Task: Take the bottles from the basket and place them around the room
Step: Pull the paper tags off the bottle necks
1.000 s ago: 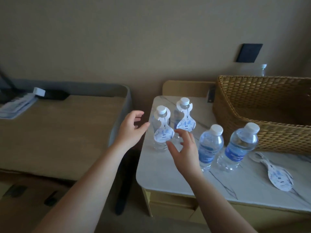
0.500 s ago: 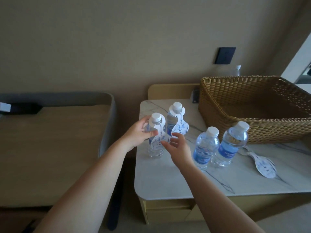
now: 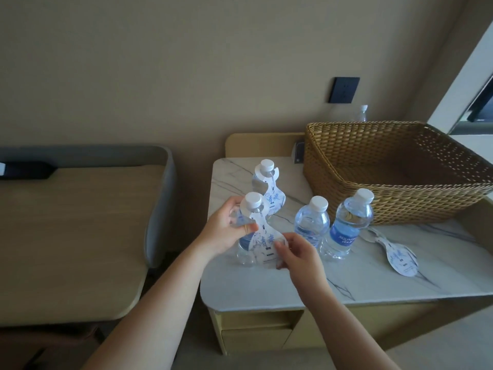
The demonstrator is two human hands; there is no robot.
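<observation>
Several small water bottles stand on a marble-topped cabinet (image 3: 266, 289). My left hand (image 3: 222, 231) grips the nearest bottle (image 3: 246, 252) around its shoulder. A white paper neck tag (image 3: 262, 241) hangs from that bottle, and my right hand (image 3: 296, 253) pinches the tag's lower end. Behind it stands a second tagged bottle (image 3: 264, 180). To the right stand two bottles without tags (image 3: 310, 222) (image 3: 349, 225). The wicker basket (image 3: 386, 204) sits at the back right of the cabinet, and its visible inside holds nothing.
A loose paper tag (image 3: 394, 253) lies flat on the marble right of the bottles. Another bottle top (image 3: 362, 113) shows behind the basket below a dark wall switch (image 3: 344, 90). A wooden table (image 3: 66, 236) with a grey rim stands to the left, a dark object (image 3: 26, 170) on it.
My left hand closed around the nearest tagged bottle. My right hand moved onto the lower end of its tag. The view swung to the right.
</observation>
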